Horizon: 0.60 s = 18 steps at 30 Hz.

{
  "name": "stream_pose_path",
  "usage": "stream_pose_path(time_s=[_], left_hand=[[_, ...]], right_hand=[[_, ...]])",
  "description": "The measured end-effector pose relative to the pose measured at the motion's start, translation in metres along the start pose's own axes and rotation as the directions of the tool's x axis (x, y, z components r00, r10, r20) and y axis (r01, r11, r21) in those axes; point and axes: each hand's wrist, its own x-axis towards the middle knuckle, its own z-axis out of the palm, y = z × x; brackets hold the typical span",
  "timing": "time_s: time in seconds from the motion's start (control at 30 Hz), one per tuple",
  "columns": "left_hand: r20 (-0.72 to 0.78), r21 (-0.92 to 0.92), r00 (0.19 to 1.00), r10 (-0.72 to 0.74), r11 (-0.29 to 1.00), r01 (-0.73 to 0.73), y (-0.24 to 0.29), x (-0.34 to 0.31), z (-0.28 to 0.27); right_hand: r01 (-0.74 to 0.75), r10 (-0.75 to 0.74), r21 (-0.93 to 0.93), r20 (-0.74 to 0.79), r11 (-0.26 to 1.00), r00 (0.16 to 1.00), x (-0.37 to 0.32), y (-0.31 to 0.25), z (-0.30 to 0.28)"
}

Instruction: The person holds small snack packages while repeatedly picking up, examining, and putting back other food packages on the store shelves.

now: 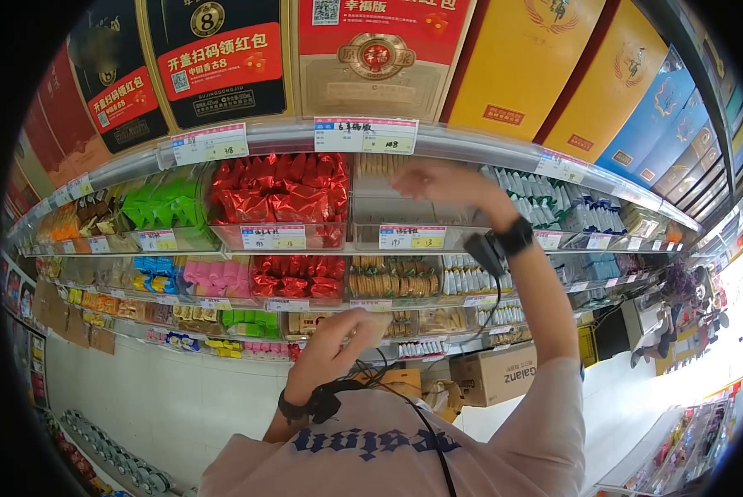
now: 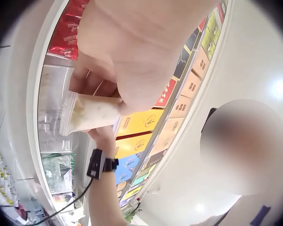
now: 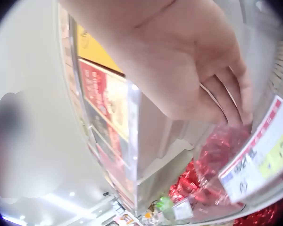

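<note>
Pinching a zigzag-edged packet (image 2: 92, 113) with my left fingers (image 1: 347, 322), right fingers (image 3: 221, 95) loose, I see a cardboard "Galanz" box (image 1: 492, 375).

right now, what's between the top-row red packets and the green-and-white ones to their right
A mostly bare clear bin, with the right hand over it; the head view shows this.

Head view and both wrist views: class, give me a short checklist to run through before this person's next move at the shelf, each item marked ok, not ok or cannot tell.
1. Left hand holds the pale packet: ok.
2. Right hand free of packets: ok.
3. Clear bin by the right hand has room: ok.
4. Price label on that bin's front: ok.
5. Packet matches that label: cannot tell.
</note>
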Motion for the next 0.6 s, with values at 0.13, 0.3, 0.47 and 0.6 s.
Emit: stream_pose_path(time_s=[0.13,0.3,0.47,0.6], left_hand=[[0.062,-0.019,0.995,-0.076,0.997,0.077,0.004,-0.007,0.003],[0.043,-0.014,0.997,-0.062,0.998,0.063,-0.011,-0.014,0.001],[0.068,-0.068,0.982,-0.176,0.981,0.181,-0.009,-0.008,0.0],[0.105,-0.192,0.937,-0.334,0.917,0.349,-0.031,0.003,0.017]], right_hand=[[-0.277,0.279,-0.045,0.245,0.96,0.928,0.061,0.023,-0.017],[-0.338,0.316,0.04,0.26,0.94,0.912,0.088,0.066,-0.022],[-0.29,0.27,0.021,0.305,0.957,0.913,0.077,0.059,-0.022],[0.094,-0.072,-0.37,0.075,0.924,0.995,0.013,-0.005,-0.004]])
